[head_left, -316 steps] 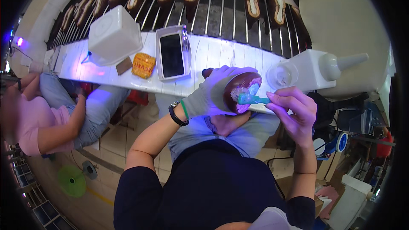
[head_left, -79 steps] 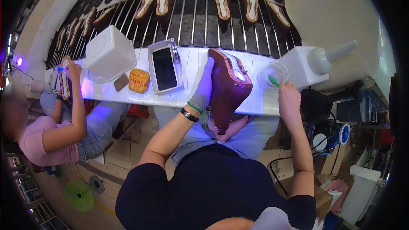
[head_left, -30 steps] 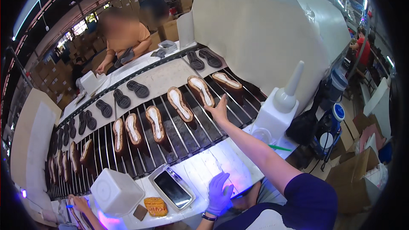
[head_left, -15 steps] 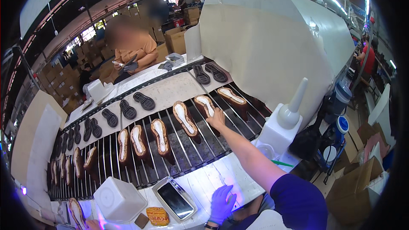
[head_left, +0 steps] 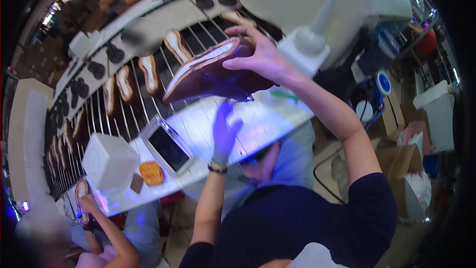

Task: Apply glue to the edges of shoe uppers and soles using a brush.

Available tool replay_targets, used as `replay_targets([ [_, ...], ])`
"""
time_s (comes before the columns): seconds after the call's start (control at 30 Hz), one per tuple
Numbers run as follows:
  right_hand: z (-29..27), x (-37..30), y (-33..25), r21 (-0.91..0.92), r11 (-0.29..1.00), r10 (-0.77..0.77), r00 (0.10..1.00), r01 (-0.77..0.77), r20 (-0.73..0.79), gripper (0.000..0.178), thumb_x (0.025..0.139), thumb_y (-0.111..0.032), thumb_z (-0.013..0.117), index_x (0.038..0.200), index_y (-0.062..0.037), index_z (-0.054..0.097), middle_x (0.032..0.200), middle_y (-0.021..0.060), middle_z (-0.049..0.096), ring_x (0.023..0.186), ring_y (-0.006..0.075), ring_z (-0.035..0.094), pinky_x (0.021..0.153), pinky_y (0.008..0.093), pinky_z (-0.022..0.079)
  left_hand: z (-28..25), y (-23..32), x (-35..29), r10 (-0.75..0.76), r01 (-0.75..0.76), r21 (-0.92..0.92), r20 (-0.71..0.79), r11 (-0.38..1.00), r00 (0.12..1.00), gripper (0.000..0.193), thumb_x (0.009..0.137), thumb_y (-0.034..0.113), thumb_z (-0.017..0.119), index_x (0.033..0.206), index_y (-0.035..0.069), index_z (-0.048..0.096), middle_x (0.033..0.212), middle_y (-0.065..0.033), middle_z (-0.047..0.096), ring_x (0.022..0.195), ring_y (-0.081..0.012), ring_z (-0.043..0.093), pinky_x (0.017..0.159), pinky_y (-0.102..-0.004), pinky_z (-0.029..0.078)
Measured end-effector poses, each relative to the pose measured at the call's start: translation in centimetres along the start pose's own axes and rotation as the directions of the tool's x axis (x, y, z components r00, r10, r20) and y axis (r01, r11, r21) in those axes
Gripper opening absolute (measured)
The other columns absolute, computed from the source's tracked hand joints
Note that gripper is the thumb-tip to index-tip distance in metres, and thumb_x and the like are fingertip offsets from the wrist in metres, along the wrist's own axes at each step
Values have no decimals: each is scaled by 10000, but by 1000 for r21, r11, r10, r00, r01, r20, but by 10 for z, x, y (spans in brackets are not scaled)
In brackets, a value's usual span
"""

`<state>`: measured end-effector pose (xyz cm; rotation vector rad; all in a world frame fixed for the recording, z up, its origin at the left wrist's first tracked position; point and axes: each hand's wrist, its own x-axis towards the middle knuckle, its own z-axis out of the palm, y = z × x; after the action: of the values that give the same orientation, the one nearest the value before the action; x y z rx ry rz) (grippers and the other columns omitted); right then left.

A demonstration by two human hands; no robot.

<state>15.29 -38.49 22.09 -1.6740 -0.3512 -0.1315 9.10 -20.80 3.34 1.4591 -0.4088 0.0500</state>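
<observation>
I have the right hand (head_left: 263,59) gripping one end of a brown shoe (head_left: 213,78), already off the rack (head_left: 133,119), above where rack meets tabletop (head_left: 263,125). My gloved left hand (head_left: 225,134) is open below, empty. Other shoes (head_left: 148,73) sit racked.

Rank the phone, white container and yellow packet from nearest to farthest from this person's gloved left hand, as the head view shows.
1. Phone: left of the gloved left hand.
2. Yellow packet: farther left, past the phone.
3. White container: farthest left of the three.
</observation>
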Motion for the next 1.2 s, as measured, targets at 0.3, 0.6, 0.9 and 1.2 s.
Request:
replay_targets([
  [0.3, -65, -148, 73, -912, 374, -45, 979, -168, -199, 275, 793, -158, 677, 1024, -25, 609, 920, 107, 650, 899, 274, 631, 817, 390, 477, 35, 43, -58, -150, 135, -66, -508, 989, 848, 562, 764, 94, 756, 1254, 10, 496, 1212, -80, 558, 1108, -207, 531, 1013, -376, 383],
  [0.6, -48, -138, 64, -997, -79, 209, 977, -17, -33, 70, 761, -37, 581, 807, -23, 631, 767, 167, 659, 791, 310, 661, 640, 410, 545, 5, 38, -73, 46, 113, 396, -372, 911, 927, 566, 819, 198, 738, 1288, 10, 485, 1264, -98, 530, 1126, -206, 507, 1002, -366, 382],
  [0.9, -46, -134, 64, -995, -22, 148, 984, -94, -96, 140, 747, 12, 589, 886, 20, 601, 847, 188, 638, 817, 344, 654, 680, 396, 550, 7, 10, -100, 153, 112, 580, -390, 807, 908, 578, 834, 224, 717, 1317, 34, 463, 1313, -95, 498, 1170, -220, 486, 1028, -367, 365],
  [1.2, -55, -138, 77, -961, 213, 196, 971, -174, -133, 113, 822, -64, 586, 914, -14, 630, 850, 154, 629, 749, 283, 640, 620, 412, 494, 18, 12, -107, 211, 59, 584, -383, 810, 899, 598, 834, 225, 715, 1327, 43, 430, 1328, -104, 484, 1188, -238, 483, 1044, -397, 344],
])
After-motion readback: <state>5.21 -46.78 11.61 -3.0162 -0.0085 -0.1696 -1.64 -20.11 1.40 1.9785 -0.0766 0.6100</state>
